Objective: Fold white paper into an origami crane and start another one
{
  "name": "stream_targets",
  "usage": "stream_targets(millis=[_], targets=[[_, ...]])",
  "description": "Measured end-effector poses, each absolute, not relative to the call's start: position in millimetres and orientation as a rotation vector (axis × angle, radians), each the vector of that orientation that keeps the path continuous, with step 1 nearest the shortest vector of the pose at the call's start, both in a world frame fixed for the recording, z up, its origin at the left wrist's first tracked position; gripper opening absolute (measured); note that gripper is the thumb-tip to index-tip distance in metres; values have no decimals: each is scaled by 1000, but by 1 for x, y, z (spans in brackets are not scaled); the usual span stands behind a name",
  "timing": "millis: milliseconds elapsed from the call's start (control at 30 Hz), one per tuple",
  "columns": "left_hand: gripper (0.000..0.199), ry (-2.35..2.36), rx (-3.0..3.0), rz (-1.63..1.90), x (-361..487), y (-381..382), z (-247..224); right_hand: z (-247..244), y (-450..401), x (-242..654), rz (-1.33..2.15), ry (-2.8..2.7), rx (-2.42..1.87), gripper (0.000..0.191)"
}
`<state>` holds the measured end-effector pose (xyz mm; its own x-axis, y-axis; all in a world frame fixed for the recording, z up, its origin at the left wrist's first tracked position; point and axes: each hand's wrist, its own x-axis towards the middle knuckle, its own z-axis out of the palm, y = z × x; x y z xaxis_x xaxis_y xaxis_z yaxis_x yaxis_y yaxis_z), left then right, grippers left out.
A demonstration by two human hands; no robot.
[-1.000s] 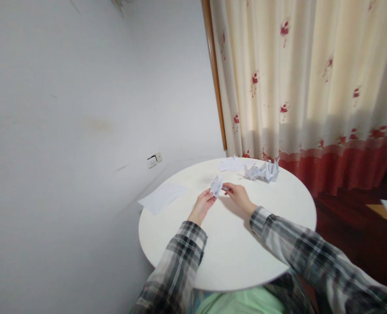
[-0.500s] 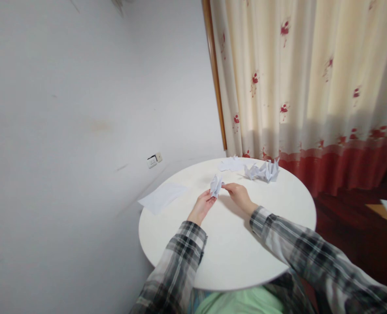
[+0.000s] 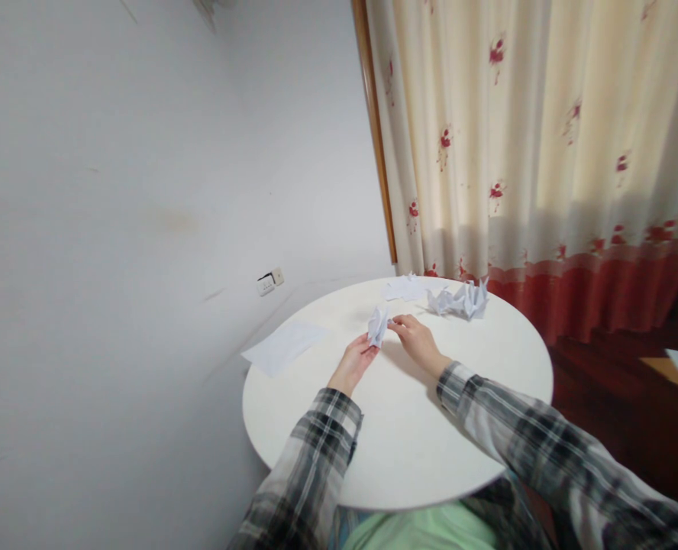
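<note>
A small folded white paper figure [image 3: 377,327] is held up above the round white table [image 3: 396,451]. My left hand [image 3: 356,362] is closed on its lower left side, the fingers behind and under the paper. From the right, my right hand [image 3: 418,340] reaches in with thumb and forefinger pinched on a thin point at the figure's right edge. Its fingers are bent, and the exact fold between them is too small to make out. Farther back on the right stand several folded paper cranes [image 3: 465,299], close together.
Flat white paper sheets [image 3: 286,345] lie at the table's left edge. More paper pieces [image 3: 405,287] lie at the far edge. A wall with a socket [image 3: 266,285] borders the left; a flowered curtain [image 3: 522,153] hangs behind the table.
The fingers of my right hand have shifted slightly at the figure's right edge. My left hand and the paper figure stay nearly in place.
</note>
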<state>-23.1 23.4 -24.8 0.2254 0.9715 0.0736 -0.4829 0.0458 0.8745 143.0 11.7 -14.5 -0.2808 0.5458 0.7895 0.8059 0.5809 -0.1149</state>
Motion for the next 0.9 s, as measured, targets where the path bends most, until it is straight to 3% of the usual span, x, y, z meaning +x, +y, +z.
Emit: stream_targets(millis=[367,900], targets=[[25,619,910,1230,-23,21,-22,-20,18,145,-205,-1919,-972,38],[24,624,919,1218,-24,22,-24,-20,20,144,-195,-1859,-934,20]])
